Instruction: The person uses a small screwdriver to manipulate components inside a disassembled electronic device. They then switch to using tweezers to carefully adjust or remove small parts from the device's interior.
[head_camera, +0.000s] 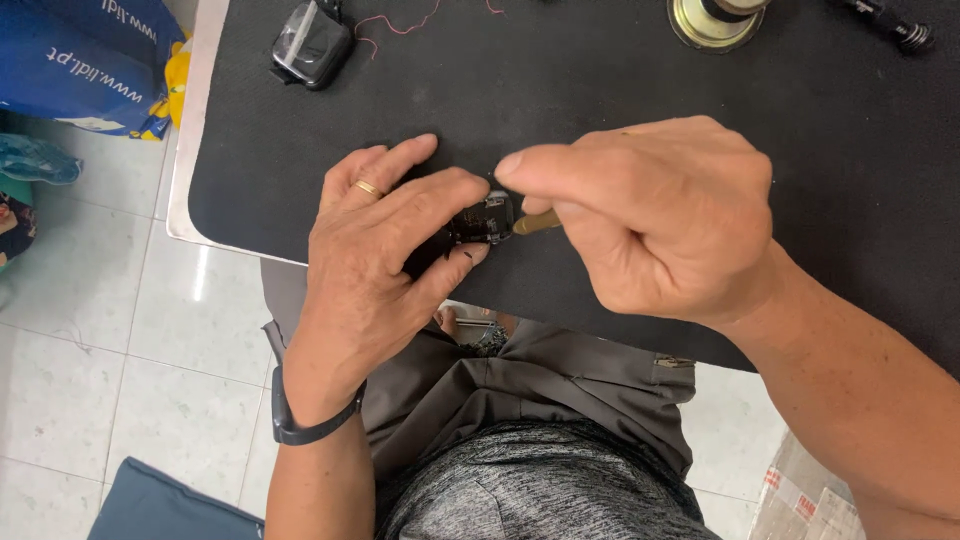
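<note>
My left hand (375, 260), with a gold ring and a dark wristband, grips a small black device (482, 220) against the black mat (620, 70). Most of the device is hidden under my fingers. My right hand (650, 215) pinches a thin brass-coloured tool (537, 222), whose tip touches the device's right end. Both hands rest over the near edge of the mat.
A black box-shaped gadget with a clear face (310, 45) lies at the mat's far left beside a thin red wire (395, 25). A round metal base (715, 22) and a dark cylindrical piece (895, 25) sit at the far edge. A blue bag (80, 60) lies on the tiled floor at left.
</note>
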